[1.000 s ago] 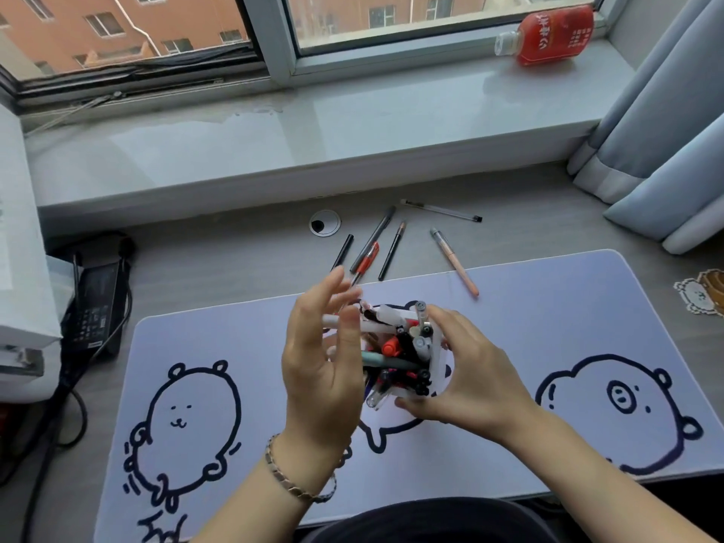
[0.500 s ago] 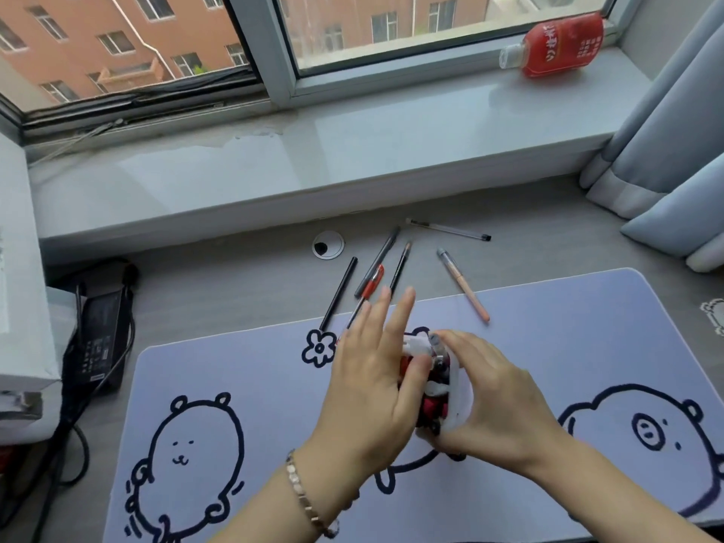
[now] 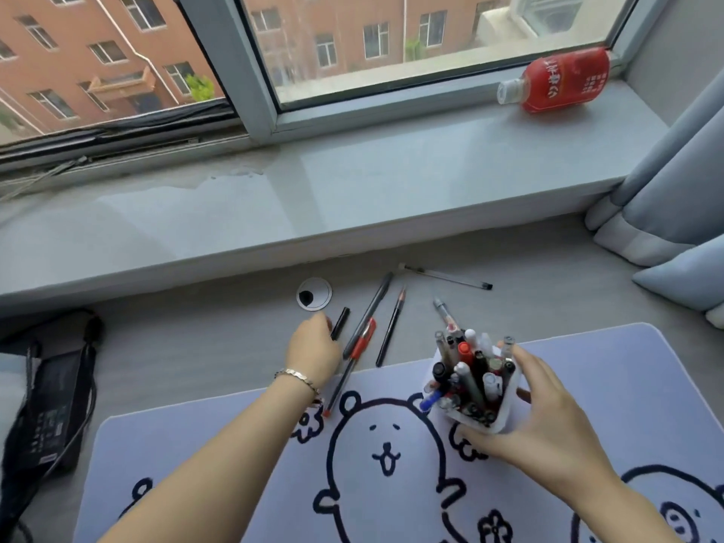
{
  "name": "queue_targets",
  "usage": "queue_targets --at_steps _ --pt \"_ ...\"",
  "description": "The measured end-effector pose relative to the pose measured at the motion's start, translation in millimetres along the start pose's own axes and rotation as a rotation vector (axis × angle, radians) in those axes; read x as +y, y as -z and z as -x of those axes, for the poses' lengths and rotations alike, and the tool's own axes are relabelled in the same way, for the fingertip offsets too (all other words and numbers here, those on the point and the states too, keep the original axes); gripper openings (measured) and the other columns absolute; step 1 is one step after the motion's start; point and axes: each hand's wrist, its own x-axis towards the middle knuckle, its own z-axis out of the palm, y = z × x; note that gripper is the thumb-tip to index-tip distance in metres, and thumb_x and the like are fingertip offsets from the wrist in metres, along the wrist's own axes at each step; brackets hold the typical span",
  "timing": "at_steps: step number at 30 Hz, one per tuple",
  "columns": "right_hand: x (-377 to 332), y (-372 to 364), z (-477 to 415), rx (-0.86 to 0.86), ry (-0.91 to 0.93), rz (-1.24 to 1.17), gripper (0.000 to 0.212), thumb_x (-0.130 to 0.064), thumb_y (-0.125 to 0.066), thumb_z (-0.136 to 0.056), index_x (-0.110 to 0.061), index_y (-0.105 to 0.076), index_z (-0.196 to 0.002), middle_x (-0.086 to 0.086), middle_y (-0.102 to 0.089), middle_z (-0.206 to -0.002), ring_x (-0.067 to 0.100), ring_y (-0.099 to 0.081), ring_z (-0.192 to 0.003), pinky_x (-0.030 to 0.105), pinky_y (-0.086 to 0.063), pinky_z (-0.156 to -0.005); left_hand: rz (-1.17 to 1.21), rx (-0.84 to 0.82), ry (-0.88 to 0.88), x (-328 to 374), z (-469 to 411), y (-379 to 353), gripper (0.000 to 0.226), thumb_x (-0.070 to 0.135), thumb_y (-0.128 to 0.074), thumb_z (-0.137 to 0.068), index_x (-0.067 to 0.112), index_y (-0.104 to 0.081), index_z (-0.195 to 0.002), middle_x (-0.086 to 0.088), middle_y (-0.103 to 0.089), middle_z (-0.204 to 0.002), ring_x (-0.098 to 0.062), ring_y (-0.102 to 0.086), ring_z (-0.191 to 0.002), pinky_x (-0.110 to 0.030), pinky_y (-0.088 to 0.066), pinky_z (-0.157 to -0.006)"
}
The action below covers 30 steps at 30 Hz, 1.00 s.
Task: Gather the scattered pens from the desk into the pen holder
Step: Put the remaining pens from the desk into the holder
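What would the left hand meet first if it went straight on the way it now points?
The left hand would most likely meet the short black pen, lying right ahead of it; whether they touch is unclear. Beyond it sits the round cable grommet.

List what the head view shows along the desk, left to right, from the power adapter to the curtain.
Power adapter → left hand → short black pen → dark pencil → pen holder → right hand → curtain. The grey pen and red pen overlap, so they are left out.
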Motion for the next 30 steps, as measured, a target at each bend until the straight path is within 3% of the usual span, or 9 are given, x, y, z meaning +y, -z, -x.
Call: queue_targets --at_steps 4,7,10,13,16,20,24,26,30 --pt "0.7 -2.5 -8.1 -0.010 -0.039 -0.022 0.098 -0.042 -0.086 -0.047 -0.036 -0.036 -0.130 -0.030 -0.042 -0.110 0.007 -0.048 -0.103 0.029 -0.041 -0.082 0.012 0.034 -0.067 19.5 -17.2 2.9 0.015 0.005 -0.042 -0.090 -0.003 -0.052 -0.098 -0.022 -0.047 -0.108 -0.031 -0.049 -0.068 -0.036 -0.044 -0.067" --pt "-2.4 -4.4 -13.2 -0.008 -0.047 -0.036 0.101 -0.043 -0.086 -0.046 -0.037 -0.035 -0.132 -0.026 -0.042 -0.115 0.006 -0.048 -0.104 0.028 -0.041 -0.083 0.086 0.000 -0.108 36.4 -29.2 2.7 0.030 0.018 -0.052 -0.090 -0.003 -0.049 -0.110 -0.022 -0.051 -0.116 -0.036 -0.057 -0.094 -0.038 -0.047 -0.081" --pt "-7.6 -5.3 -15.5 -0.003 -0.021 -0.026 0.098 -0.044 -0.086 -0.046 -0.039 -0.036 -0.130 -0.033 -0.041 -0.109 0.003 -0.047 -0.099 0.025 -0.039 -0.081 0.050 -0.015 -0.114 44.9 -33.6 -3.7 0.032 0.021 -0.063 -0.082 -0.001 -0.052 -0.103 -0.018 -0.060 -0.104 -0.036 -0.059 -0.097 -0.039 -0.049 -0.080" --pt "-11.3 -6.0 -12.9 -0.001 -0.003 0.003 0.098 -0.046 -0.086 -0.048 -0.036 -0.035 -0.131 -0.028 -0.041 -0.113 0.002 -0.045 -0.100 0.024 -0.039 -0.082 -0.044 -0.017 -0.144 46.8 -27.4 -6.3 0.019 0.015 -0.054 -0.086 -0.001 -0.050 -0.094 -0.022 -0.061 -0.100 -0.037 -0.058 -0.092 -0.036 -0.044 -0.070" --pt "-13.5 -4.4 -5.1 -0.006 0.011 0.029 0.096 -0.043 -0.085 -0.050 -0.035 -0.035 -0.132 -0.026 -0.042 -0.114 0.003 -0.046 -0.103 0.023 -0.037 -0.080 0.017 0.024 -0.167 37.1 -11.3 2.4 0.012 0.014 -0.046 -0.088 0.002 -0.043 -0.084 -0.016 -0.053 -0.079 -0.032 -0.049 -0.070 -0.034 -0.035 -0.059" --pt "-16.1 -4.6 9.3 -0.032 0.022 0.032 0.097 -0.041 -0.085 -0.050 -0.036 -0.034 -0.132 -0.033 -0.039 -0.110 0.003 -0.047 -0.104 0.023 -0.038 -0.080 0.360 -0.038 -0.199 17.0 45.0 23.5 0.012 0.017 -0.036 -0.095 0.008 -0.044 -0.094 -0.007 -0.049 -0.073 -0.025 -0.049 -0.066 -0.036 -0.041 -0.059" --pt "-19.3 -16.0 24.8 -0.103 0.054 0.046 0.097 -0.047 -0.083 -0.049 -0.039 -0.033 -0.131 -0.026 -0.041 -0.127 0.005 -0.049 -0.114 0.026 -0.044 -0.089 1.152 0.007 -0.282 13.7 121.2 52.0 0.020 0.004 -0.035 -0.096 0.019 -0.047 -0.093 0.004 -0.062 -0.072 -0.015 -0.063 -0.077 -0.022 -0.056 -0.076" --pt "-23.9 -22.7 33.4 -0.135 0.072 0.014 0.091 -0.045 -0.082 -0.048 -0.045 -0.035 -0.126 -0.033 -0.040 -0.124 0.002 -0.051 -0.109 0.025 -0.046 -0.087 1.441 0.051 -0.301 12.1 146.1 56.0 0.025 0.001 -0.033 -0.094 0.021 -0.048 -0.096 0.005 -0.067 -0.073 -0.015 -0.068 -0.083 -0.028 -0.057 -0.084" --pt "-34.1 -34.7 49.0 -0.161 0.099 -0.064 0.078 -0.037 -0.083 -0.046 -0.059 -0.033 -0.103 -0.037 -0.044 -0.107 -0.006 -0.052 -0.096 0.007 -0.040 -0.070 1.636 0.110 -0.289 12.1 177.8 43.4 0.023 0.003 -0.037 -0.089 0.023 -0.046 -0.094 -0.001 -0.071 -0.080 -0.024 -0.068 -0.098 -0.034 -0.053 -0.091"
